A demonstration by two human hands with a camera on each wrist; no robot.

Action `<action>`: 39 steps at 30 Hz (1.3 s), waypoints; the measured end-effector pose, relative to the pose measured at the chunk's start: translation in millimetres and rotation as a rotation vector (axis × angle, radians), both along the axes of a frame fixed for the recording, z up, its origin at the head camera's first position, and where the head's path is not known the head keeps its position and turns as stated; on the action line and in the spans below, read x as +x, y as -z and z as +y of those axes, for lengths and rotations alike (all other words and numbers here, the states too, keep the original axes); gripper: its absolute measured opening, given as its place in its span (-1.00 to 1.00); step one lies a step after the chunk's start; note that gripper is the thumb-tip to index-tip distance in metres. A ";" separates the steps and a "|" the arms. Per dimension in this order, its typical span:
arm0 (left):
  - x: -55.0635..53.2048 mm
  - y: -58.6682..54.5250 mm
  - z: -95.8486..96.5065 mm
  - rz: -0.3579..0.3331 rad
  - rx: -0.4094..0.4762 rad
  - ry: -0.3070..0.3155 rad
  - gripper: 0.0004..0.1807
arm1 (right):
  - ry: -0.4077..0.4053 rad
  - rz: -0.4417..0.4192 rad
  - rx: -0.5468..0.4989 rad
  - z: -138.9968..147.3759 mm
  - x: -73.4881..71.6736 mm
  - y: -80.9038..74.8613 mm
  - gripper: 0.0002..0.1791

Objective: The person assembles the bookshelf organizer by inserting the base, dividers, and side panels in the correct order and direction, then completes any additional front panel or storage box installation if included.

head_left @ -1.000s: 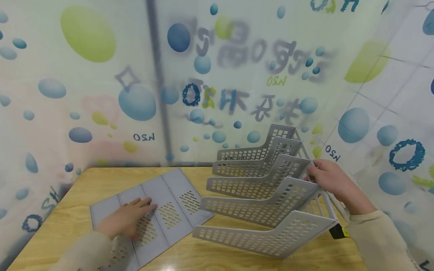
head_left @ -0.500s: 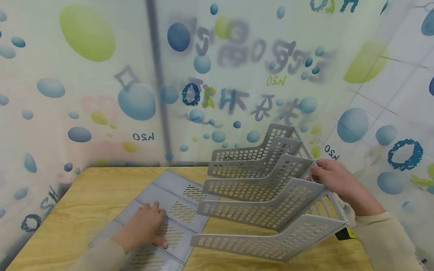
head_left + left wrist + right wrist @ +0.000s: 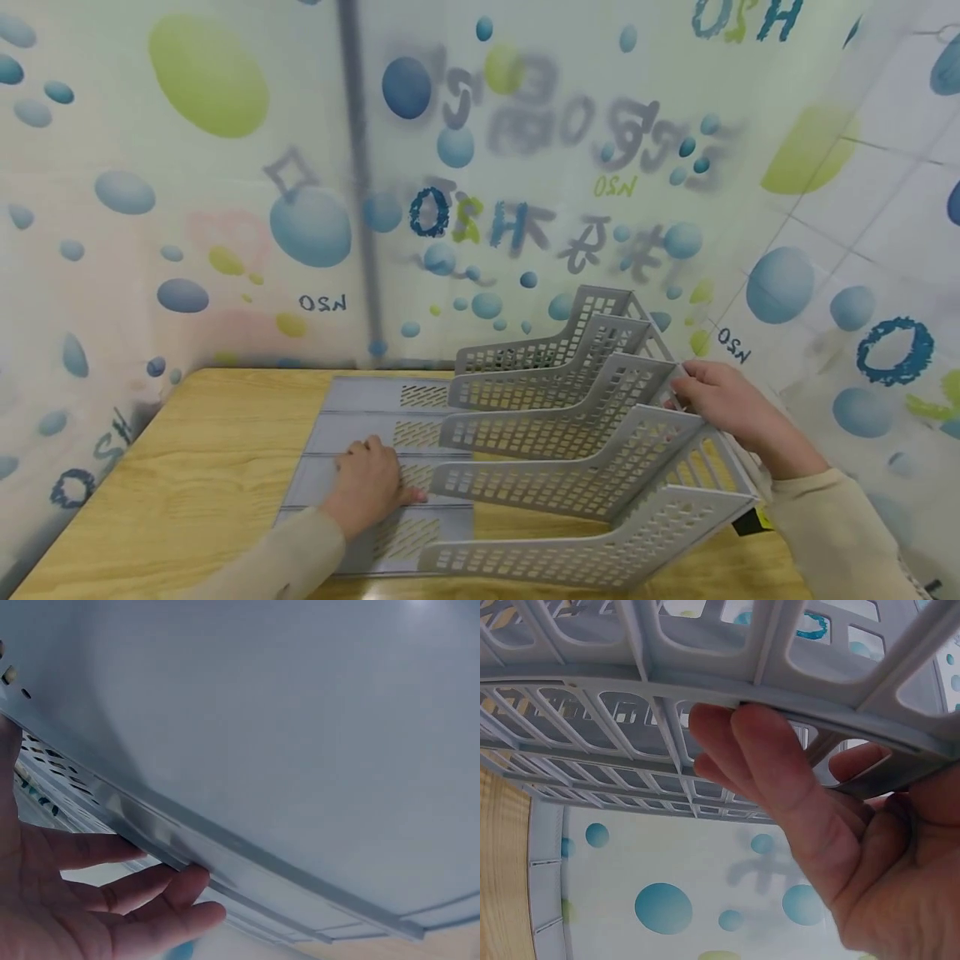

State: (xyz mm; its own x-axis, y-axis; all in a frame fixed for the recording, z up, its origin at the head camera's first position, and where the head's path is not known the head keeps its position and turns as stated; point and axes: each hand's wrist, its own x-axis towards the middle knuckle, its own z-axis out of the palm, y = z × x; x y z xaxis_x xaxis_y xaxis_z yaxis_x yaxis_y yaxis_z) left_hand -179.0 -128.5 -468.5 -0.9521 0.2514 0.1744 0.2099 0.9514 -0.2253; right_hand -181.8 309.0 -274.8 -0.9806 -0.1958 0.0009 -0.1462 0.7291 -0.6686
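A grey plastic magazine file rack (image 3: 517, 483), with several perforated dividers, stands on the right of the wooden table. My right hand (image 3: 723, 408) grips its slatted back edge; in the right wrist view, fingers (image 3: 772, 750) curl around the frame bar. A flat grey plastic panel (image 3: 352, 433), with ridges and slotted patches, lies to the left, its right side partly hidden behind the dividers. My left hand (image 3: 367, 483) rests on the panel, thumb pointing right. In the left wrist view, loosely bent fingers (image 3: 142, 892) touch the panel's ridge.
The wooden table (image 3: 202, 467) extends left of the panel. A small black and yellow object (image 3: 752, 522) sits partly hidden behind the rack's near right corner. A curtain (image 3: 225, 208) printed with bubbles hangs behind the table and along its sides.
The panel has turned clockwise and moved right, and its slotted side now lies behind the divider ends. My left hand has moved right with it. My right hand keeps its grip on the rack.
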 end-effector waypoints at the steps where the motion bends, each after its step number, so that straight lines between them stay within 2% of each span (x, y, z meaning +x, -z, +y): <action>1: -0.8 -0.1 1.0 0.004 -0.001 -0.005 0.08 | 0.000 0.003 0.002 0.2 0.0 -0.1 -0.61; 3: -1.5 -1.4 1.9 -0.005 0.007 -0.008 0.10 | -0.001 0.011 0.000 -0.2 -0.7 -0.4 -0.61; 5: -1.3 -3.3 0.0 -0.052 0.054 -0.006 0.06 | 0.000 0.016 -0.005 -2.2 -2.0 -0.6 -0.62; 9: 2.3 -8.4 -9.4 -0.201 0.250 0.040 -0.15 | 0.010 0.034 0.023 -8.1 -5.1 -1.2 -0.63; 11: 6.8 -10.6 -15.9 -0.285 0.332 0.064 -0.18 | 0.018 0.039 0.052 -11.3 -6.2 -2.4 -0.64; 15: 19.3 -13.2 -24.7 -0.426 0.385 0.086 -0.04 | -0.014 0.004 0.133 -11.3 -5.6 -9.8 -0.62; 18: 29.9 -14.4 -28.5 -0.484 0.391 0.102 0.09 | -0.057 0.019 0.257 -8.7 2.0 -21.4 -0.52; 20: 35.7 -15.2 -30.0 -0.495 0.393 0.121 0.16 | -0.067 0.105 0.339 -9.9 12.7 -30.1 -0.45; 22: 39.6 -15.9 -31.1 -0.492 0.389 0.137 0.21 | -0.054 0.243 0.394 -17.5 28.7 -37.3 -0.43; 23: 40.8 -16.0 -31.6 -0.492 0.387 0.138 0.23 | -0.055 0.340 0.408 -24.1 38.4 -38.8 -0.47; 25: 42.1 -15.7 -32.2 -0.491 0.385 0.143 0.24 | -0.120 0.597 0.382 -40.9 56.1 -35.3 -0.54; 28: 41.5 -14.3 -33.2 -0.495 0.392 0.140 0.27 | -0.270 0.939 0.343 -77.4 81.1 -14.0 -0.55; 29: 41.7 -13.6 -33.5 -0.491 0.397 0.140 0.29 | -0.344 1.018 0.335 -89.8 86.7 -2.4 -0.55; 30: 41.7 -13.0 -33.3 -0.483 0.398 0.141 0.32 | -0.414 1.059 0.329 -101.9 91.0 10.6 -0.54; 33: 42.2 -13.0 -31.0 -0.469 0.391 0.132 0.40 | -0.551 1.012 0.387 -132.8 99.7 50.7 -0.86; 34: 42.7 -13.5 -29.7 -0.466 0.388 0.127 0.43 | -0.582 0.998 0.417 -140.1 99.2 64.1 -0.89; 36: 43.0 -14.7 -26.7 -0.466 0.374 0.116 0.44 | -0.606 0.937 0.495 -149.4 97.6 85.2 -0.78; 39: 43.4 -16.8 -23.7 -0.473 0.360 0.111 0.44 | -0.617 0.912 0.537 -152.1 89.9 105.7 -0.67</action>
State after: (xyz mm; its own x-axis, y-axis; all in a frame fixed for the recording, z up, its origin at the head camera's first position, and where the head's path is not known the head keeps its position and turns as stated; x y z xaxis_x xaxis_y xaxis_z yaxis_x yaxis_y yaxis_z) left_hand -135.6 -152.2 -451.7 -0.9185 0.3575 -0.1691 0.3113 0.9173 0.2485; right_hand -92.0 157.0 -380.6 -0.4056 -0.8144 0.4151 -0.8223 0.5234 0.2234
